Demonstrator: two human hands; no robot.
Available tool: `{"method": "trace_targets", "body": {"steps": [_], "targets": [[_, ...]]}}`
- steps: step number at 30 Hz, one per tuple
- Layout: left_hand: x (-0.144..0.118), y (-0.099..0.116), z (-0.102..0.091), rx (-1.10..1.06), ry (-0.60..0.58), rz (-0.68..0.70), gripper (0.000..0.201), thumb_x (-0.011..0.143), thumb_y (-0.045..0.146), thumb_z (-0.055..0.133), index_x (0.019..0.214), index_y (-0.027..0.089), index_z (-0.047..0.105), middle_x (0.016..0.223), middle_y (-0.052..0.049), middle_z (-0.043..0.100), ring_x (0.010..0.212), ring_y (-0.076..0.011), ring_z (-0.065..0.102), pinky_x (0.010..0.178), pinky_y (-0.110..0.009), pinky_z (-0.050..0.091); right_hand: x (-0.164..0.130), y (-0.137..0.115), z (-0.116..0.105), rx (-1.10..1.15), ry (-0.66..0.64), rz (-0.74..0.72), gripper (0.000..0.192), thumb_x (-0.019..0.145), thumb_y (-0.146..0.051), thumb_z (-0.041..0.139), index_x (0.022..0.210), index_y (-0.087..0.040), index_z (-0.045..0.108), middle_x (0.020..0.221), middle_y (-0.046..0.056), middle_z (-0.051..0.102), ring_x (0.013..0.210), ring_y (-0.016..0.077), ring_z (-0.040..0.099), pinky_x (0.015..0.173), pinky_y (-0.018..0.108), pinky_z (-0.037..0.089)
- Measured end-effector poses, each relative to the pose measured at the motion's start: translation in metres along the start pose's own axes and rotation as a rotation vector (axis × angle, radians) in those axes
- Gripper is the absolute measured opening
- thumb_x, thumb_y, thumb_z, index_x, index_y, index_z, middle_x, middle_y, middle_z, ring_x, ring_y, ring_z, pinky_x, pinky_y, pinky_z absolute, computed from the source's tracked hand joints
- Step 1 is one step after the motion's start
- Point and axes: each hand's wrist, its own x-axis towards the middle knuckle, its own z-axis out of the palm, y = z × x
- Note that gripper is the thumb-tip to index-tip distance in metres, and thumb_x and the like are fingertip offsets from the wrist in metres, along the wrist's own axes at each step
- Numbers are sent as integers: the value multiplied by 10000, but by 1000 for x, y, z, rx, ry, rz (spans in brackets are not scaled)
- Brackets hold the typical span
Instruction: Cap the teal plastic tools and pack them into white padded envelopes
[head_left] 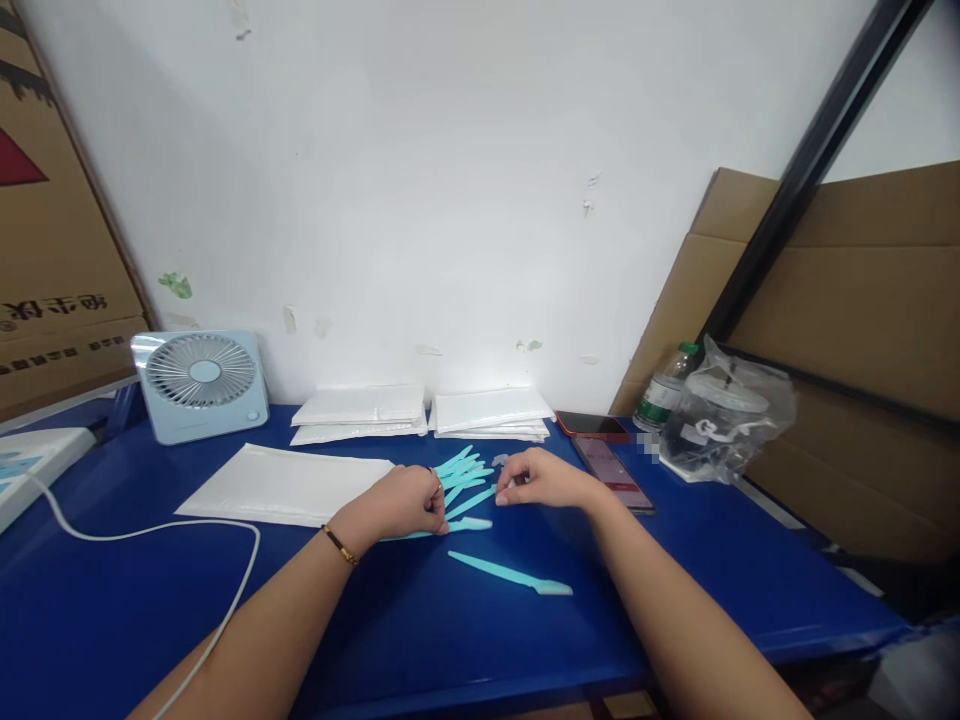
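My left hand (409,500) is closed, its fingers pinched on a turquoise eyebrow razor (471,524) whose two ends stick out on either side. Opposite it, my right hand (536,478) has thumb and fingertips pressed together at the end of another turquoise razor (472,501); whether it grips that razor or something small is hidden. Between the hands, a loose pile of eyebrow razors (465,466) lies on the blue table. One single razor (510,574) rests apart, nearer to me. A small clear plastic piece (500,460) lies beside my right fingertips.
A white padded envelope (277,485) lies flat at left, with two envelope stacks (360,408) (491,410) by the wall. A light-blue fan (202,385) stands back left; a white cable (255,560) crosses my left forearm. Phones (611,470), a bottle (664,390) and a bagged cup (720,420) are at right.
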Motion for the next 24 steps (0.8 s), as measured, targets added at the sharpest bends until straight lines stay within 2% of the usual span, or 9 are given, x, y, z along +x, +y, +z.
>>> {"method": "trace_targets", "body": {"steps": [2, 5, 10, 12, 14, 16, 18, 21, 24], "targets": [[4, 2, 1, 13, 86, -12, 205, 699, 428, 602, 692, 237, 676, 810, 0, 643, 718, -151, 570, 630, -245, 361, 4, -7, 8, -12, -37, -14, 349, 678, -492, 664, 836, -184, 709, 690, 9, 618, 614, 123, 527, 529, 208, 370], [10, 6, 3, 48, 185, 1, 204, 736, 420, 573, 701, 243, 669, 833, 1, 630, 766, -161, 565, 680, -258, 359, 9, -7, 14, -2, 7, -26, 323, 701, -472, 647, 811, -173, 698, 670, 2, 610, 596, 113, 516, 521, 205, 361], [18, 3, 3, 114, 247, -54, 220, 766, 410, 559, 695, 238, 677, 888, -18, 625, 878, -196, 555, 730, -287, 348, 10, 19, 5, 90, 112, 40, 326, 709, -459, 635, 774, -145, 694, 680, 24, 640, 581, 116, 524, 525, 217, 374], [19, 1, 3, 126, 281, -109, 204, 756, 412, 575, 743, 234, 674, 924, -24, 622, 916, -208, 548, 757, -300, 347, 9, 29, -1, 108, 169, 118, 358, 693, -467, 646, 808, -132, 695, 683, 39, 647, 575, 123, 533, 516, 221, 381], [17, 5, 3, 99, 309, -101, 239, 737, 451, 595, 834, 243, 660, 964, -23, 613, 935, -211, 543, 773, -304, 351, 7, 36, -7, 48, 279, 167, 412, 653, -475, 678, 886, -135, 691, 722, 45, 650, 584, 127, 531, 518, 225, 385], [12, 15, 5, 48, 268, 14, 309, 706, 504, 619, 891, 258, 645, 976, -14, 606, 926, -202, 544, 769, -292, 358, 5, 38, -11, -54, 407, 153, 431, 648, -472, 683, 945, -160, 684, 802, 47, 648, 612, 127, 524, 543, 232, 392], [6, 27, 10, 10, 158, 161, 325, 671, 512, 656, 887, 270, 647, 949, -1, 608, 889, -185, 548, 752, -276, 364, 4, 37, -14, -119, 478, 120, 382, 690, -463, 647, 943, -178, 687, 831, 44, 639, 623, 123, 514, 559, 236, 393], [2, 40, 20, 7, 46, 252, 197, 704, 403, 659, 833, 253, 657, 877, 0, 622, 839, -171, 547, 725, -264, 368, 2, 34, -16, -118, 419, 117, 337, 725, -448, 615, 900, -171, 696, 736, 37, 627, 600, 123, 509, 546, 234, 388], [2, 37, 22, -14, 65, 218, 102, 767, 288, 575, 756, 218, 648, 820, -14, 625, 808, -164, 545, 708, -258, 378, -1, 30, -18, -24, 344, 106, 331, 747, -442, 598, 859, -147, 696, 711, 43, 631, 614, 129, 528, 557, 233, 404]]}}
